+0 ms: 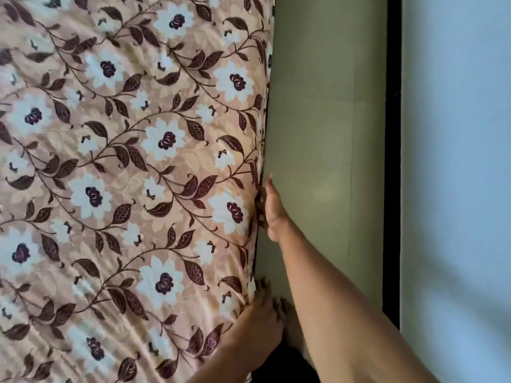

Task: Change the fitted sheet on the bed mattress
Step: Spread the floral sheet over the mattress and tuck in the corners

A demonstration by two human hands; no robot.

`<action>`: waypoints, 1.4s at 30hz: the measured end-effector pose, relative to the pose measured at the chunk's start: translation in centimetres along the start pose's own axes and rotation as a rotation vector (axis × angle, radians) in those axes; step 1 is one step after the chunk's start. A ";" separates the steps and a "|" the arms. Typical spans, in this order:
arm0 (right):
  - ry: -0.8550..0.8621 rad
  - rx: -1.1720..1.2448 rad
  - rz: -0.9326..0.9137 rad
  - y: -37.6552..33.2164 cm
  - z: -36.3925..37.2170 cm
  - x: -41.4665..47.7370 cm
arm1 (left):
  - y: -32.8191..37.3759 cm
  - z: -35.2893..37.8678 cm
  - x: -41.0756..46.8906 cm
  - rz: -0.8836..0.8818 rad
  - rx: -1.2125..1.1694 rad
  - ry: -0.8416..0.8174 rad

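Note:
A peach fitted sheet [132,172] with white flowers and brown leaves covers the mattress and fills the left of the view. Its right edge runs along a beige padded panel [326,128]. My right hand [272,214] is at that edge, thumb pointing up, its fingers curled into the narrow gap and round the sheet's edge; the fingertips are hidden there. My left hand [261,313] lies lower on the same edge, fingers stretched out and pressing the sheet down by the gap.
Right of the beige panel runs a black vertical strip [392,161], then a pale blue wall [456,161]. A dark patch [284,366] shows at the bottom between my arms.

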State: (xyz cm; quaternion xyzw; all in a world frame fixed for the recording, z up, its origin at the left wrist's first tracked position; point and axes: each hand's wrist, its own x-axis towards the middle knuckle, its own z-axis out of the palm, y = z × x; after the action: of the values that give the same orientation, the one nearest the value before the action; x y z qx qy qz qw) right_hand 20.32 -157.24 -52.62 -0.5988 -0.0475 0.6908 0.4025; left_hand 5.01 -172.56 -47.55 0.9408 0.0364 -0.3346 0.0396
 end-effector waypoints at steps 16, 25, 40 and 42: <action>0.626 -0.140 -0.103 8.2 -1.8 -7.1 | 6.6 -0.5 0.6 -0.016 0.112 -0.375; 0.149 -0.873 0.066 18.6 -2.2 -16.6 | 13.0 1.4 -5.9 0.133 -0.386 -0.147; 0.616 -0.609 -0.240 27.2 0.7 -24.0 | 6.9 7.4 -18.6 -0.083 -0.530 0.398; 0.492 -0.567 -0.208 28.1 2.7 -26.1 | 6.7 8.1 -19.4 -0.072 -0.535 0.349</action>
State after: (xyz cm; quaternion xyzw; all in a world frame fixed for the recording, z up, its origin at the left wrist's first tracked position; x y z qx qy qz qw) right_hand 2.83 -190.99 -46.70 -0.8261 -0.1990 0.4413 0.2885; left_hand -14.42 -180.81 -41.25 0.9384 0.1625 -0.1477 0.2668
